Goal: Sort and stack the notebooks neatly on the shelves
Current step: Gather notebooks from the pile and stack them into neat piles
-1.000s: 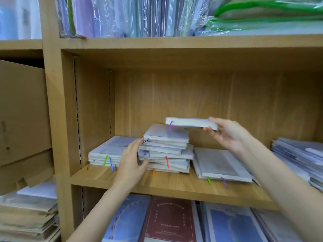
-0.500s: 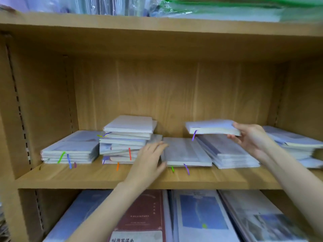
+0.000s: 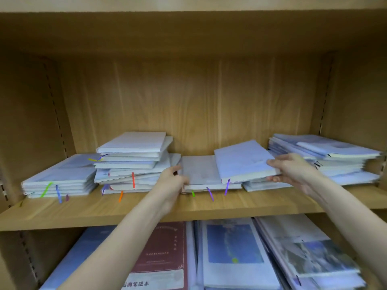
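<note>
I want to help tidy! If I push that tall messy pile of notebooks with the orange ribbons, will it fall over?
The tall pile would probably slide apart rather than topple: its notebooks lie crooked, edges sticking out unevenly. The covers look smooth, perhaps plastic-wrapped, so likely slippery. The neighbouring low stack looks squarer and steadier.

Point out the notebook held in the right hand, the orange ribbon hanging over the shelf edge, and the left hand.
held notebook [image 3: 240, 160], head view, middle of its pale top cover.
orange ribbon [image 3: 120, 196], head view, middle of the strip below the tall stack.
left hand [image 3: 171, 183], head view, back of the hand.
</note>
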A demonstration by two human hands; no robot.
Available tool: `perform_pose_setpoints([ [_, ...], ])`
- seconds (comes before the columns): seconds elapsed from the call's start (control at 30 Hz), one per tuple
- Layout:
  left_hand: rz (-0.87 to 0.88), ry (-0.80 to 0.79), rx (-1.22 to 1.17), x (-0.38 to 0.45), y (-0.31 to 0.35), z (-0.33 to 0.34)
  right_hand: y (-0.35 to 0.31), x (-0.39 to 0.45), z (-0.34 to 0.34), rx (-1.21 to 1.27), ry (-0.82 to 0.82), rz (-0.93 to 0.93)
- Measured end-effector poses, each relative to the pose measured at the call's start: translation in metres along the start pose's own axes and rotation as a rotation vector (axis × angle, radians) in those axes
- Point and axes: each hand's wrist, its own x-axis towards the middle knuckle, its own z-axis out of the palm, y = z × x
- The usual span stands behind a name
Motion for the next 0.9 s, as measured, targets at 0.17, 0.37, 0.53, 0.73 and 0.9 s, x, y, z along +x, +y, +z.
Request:
perform_pose_setpoints([
  [0.17, -0.084, -0.052, -0.307, -0.011, 0.009, 0.005, 0.005, 0.006, -0.002, 0.069, -0.003, 0.038],
  [0.37, -0.039, -0.043, 0.042, -0.008, -0.003, 0.001, 0.003, 0.006, 0.005, 0.196, -0.011, -0.035],
  [0.53, -0.163, -0.078, -0.169, -0.005, 0.003, 0.0, 0.004, 0.011, 0.013, 0.127, -0.031, -0.032],
  [0.73, -0.184, -0.079, -0.209, -0.008, 0.004, 0.004, 0.012, 0.015, 0.018, 0.084, -0.093, 0.024],
  [0.9, -0.085, -0.041, 0.062, -0.006, -0.006, 0.01, 0.016, 0.022, 0.023, 0.019, -0.016, 0.008],
])
